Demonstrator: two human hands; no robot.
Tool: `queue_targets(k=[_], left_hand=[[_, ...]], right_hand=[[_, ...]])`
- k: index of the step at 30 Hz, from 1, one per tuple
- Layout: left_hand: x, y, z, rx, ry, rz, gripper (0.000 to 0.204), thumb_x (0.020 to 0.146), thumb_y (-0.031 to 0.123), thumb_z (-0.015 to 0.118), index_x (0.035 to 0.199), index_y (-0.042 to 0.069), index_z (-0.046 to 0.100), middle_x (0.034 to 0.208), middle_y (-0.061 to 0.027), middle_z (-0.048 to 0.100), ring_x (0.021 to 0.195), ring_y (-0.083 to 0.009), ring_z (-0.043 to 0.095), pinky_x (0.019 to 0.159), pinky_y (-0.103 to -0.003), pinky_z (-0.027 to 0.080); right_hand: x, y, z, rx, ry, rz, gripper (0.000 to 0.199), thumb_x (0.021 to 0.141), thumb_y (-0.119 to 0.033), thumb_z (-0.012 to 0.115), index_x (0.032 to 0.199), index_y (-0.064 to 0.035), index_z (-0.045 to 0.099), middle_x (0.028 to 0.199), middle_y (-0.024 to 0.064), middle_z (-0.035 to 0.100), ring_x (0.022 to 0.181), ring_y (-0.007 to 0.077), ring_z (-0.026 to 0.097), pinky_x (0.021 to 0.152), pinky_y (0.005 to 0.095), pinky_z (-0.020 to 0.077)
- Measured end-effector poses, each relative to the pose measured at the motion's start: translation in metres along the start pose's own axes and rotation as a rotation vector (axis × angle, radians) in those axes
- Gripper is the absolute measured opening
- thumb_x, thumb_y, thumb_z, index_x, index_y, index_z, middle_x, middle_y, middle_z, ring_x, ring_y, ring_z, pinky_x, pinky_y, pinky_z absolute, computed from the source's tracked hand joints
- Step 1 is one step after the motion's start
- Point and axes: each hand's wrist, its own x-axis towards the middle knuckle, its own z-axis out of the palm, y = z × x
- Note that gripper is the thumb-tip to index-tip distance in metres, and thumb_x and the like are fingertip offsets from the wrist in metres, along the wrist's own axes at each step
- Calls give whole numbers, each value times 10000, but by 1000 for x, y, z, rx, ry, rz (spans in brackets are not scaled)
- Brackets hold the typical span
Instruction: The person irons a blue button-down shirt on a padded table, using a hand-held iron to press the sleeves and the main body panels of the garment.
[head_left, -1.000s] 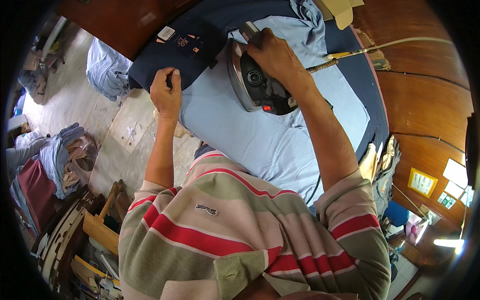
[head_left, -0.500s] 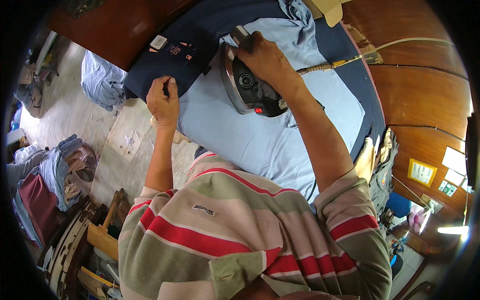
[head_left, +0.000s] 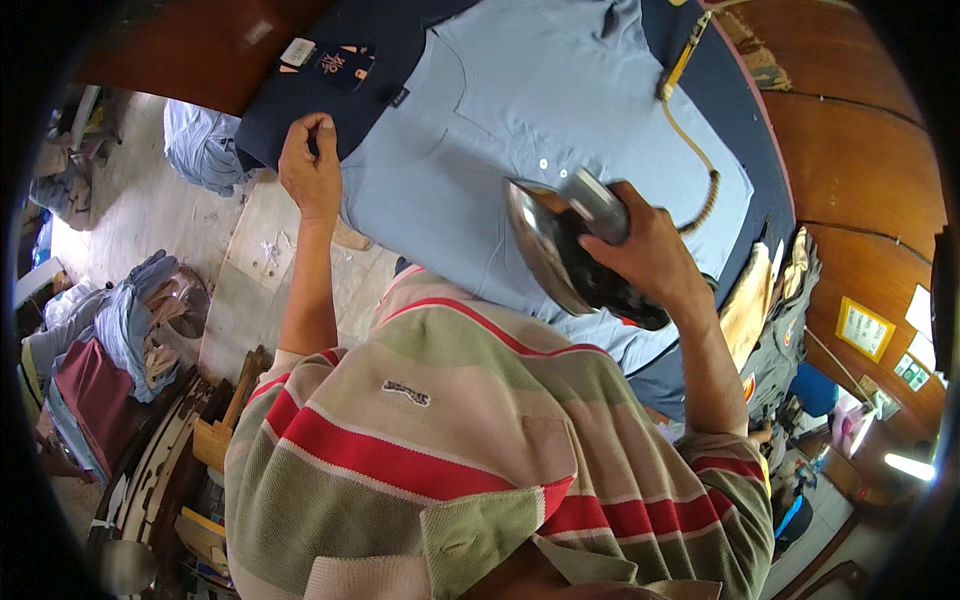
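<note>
Across the padded table lies a light blue shirt (head_left: 470,160) with two white buttons showing. My right hand (head_left: 645,240) is wrapped round the handle of a clothes iron (head_left: 550,250), which is over the shirt's near right part. The iron is tilted, its metal side showing; whether it touches the shirt I cannot tell. At the shirt's left, my left hand (head_left: 312,170) is closed with thumb and fingers at the near edge of a navy cloth (head_left: 270,125). A dark tag card (head_left: 345,66) with a white sticker lies on that cloth.
The iron's cord (head_left: 705,155) runs from a yellow piece at the far right. Bundled pale blue cloth (head_left: 205,145) sits left of the table. Piled clothes (head_left: 130,325) and wooden pieces (head_left: 215,440) lie lower left. Garments hang (head_left: 780,330) at the right beside a wooden wall (head_left: 850,170).
My right hand has brought the iron nearer to me and to the right, uncovering the shirt's neckline and buttons. My left hand stays at the navy cloth's edge; the whole view has shifted slightly.
</note>
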Motion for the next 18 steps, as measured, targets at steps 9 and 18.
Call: queue_targets(k=[9, 18], left_hand=[[-18, 64, 44, 76, -310, 407, 157, 794, 97, 615, 949, 72, 624, 946, -84, 645, 870, -261, 607, 804, -364, 441], [-46, 73, 86, 238, -512, 584, 196, 845, 139, 575, 1017, 52, 614, 1096, -88, 610, 988, -282, 580, 874, -373, 428]], right_hand=[[-97, 124, -9, 6, 185, 334, 435, 712, -192, 661, 1094, -21, 541, 826, 253, 632, 830, 411, 622, 702, 423, 487], [-156, 260, -37, -32, 467, 490, 429, 700, -152, 652, 1086, 11, 558, 869, 207, 646, 818, 281, 650, 727, 360, 483]])
